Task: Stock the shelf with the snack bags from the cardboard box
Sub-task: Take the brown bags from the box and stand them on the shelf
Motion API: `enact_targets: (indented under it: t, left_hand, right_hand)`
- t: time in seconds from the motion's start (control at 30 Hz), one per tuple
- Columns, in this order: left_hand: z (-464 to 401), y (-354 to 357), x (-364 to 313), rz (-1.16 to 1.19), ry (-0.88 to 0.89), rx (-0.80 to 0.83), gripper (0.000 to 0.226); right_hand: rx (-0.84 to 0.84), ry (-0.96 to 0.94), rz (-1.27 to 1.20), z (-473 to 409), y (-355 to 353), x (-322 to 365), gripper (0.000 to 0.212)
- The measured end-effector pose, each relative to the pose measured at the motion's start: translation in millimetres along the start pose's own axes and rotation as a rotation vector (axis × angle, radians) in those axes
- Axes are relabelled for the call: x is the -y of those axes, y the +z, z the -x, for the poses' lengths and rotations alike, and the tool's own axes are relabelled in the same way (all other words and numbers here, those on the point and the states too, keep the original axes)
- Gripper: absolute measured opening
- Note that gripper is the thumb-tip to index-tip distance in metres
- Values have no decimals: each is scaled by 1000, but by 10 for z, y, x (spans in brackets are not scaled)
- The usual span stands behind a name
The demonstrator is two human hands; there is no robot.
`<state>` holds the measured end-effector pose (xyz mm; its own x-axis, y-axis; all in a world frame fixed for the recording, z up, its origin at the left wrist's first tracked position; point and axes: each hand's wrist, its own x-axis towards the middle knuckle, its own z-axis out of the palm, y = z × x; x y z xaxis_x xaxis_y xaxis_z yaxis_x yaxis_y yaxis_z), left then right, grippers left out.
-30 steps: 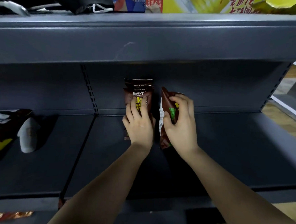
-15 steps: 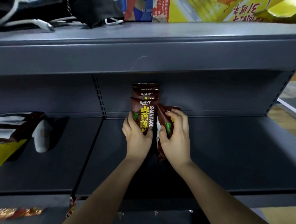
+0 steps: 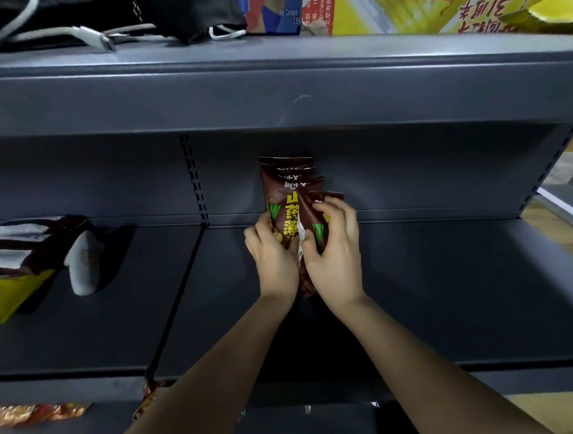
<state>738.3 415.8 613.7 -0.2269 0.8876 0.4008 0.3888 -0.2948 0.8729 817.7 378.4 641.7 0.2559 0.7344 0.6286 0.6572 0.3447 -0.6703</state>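
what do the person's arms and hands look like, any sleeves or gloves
Both forearms are bare up to the bottom edge of the picture, with no sleeve in view. The left hand and right hand wear no gloves, and no ring, watch or bracelet shows on either wrist.

A black fabric bag with white cords (image 3: 73,10) lies on the top board, a black face mask with white ear loops (image 3: 202,16) just beside it. Further right stands a yellow printed carton with red characters (image 3: 422,11). Wooden floor (image 3: 563,228) shows at far right.
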Motion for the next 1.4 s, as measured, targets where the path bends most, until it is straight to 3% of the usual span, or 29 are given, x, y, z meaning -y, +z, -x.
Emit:
enact_targets:
  t: [0.3,0.57,0.67,0.73,0.8,0.87,0.93,1.07,1.33,1.4]
  left_hand:
    - [32,-148,36,271,-129,96,37]
    - [-63,-247,45,402,-238,179,33]
    - [-108,-251,94,427,-267,227,39]
    - [-126,-239,80,443,-254,249,56]
    - [-126,-215,50,481,-224,254,67]
    - [-123,-189,-8,495,-191,251,59]
    - [-129,-162,-60,524,-196,241,53]
    - [-190,-142,-96,537,-181,233,61]
    - [-290,-133,71,366,-163,207,75]
    - [-347,-128,80,302,-151,211,87]
  right_hand:
    - [21,-29,13,39,203,-85,46]
    - [166,-84,342,78,411,-55,54]
    - [237,-145,223,63,364,-86,54]
    - [215,-108,66,72,321,-102,61]
    - [168,48,-84,92,297,-124,75]
    - [199,245,-190,102,304,-172,89]
    - [265,326,-251,103,312,-188,93]
    - [288,302,-311,51,324,-139,85]
    - [341,267,-320,43,369,-175,91]
    - [373,305,-350,35,373,-204,91]
